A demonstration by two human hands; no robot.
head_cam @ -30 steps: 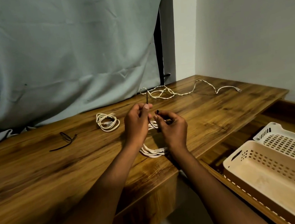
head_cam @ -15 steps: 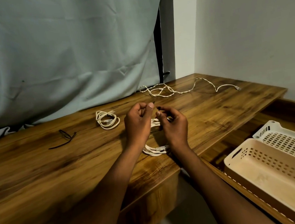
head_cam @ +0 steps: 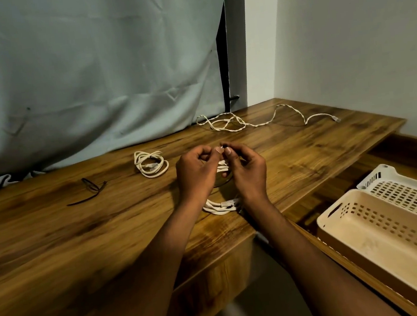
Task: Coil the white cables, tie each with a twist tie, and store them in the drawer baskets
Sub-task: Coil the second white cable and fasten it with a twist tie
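Note:
A coiled white cable [head_cam: 219,205] lies on the wooden desk [head_cam: 81,237] under my hands, partly hidden by them. My left hand [head_cam: 196,172] and my right hand [head_cam: 247,169] meet above its far side, thumbs and forefingers pinching the ends of a dark twist tie that is almost fully hidden between them. A second coiled white cable [head_cam: 151,163] lies to the left. A loose, uncoiled white cable [head_cam: 250,120] sprawls at the back of the desk. Spare black twist ties [head_cam: 89,189] lie farther left.
An open drawer at the right holds a beige perforated basket [head_cam: 382,236] and a white perforated basket [head_cam: 413,186] behind it. A pale blue curtain [head_cam: 88,67] hangs behind the desk, and a wall closes the right side.
The upright end of the twist tie held by my left hand has been brought down, and both hands' fingertips have closed together over the coil.

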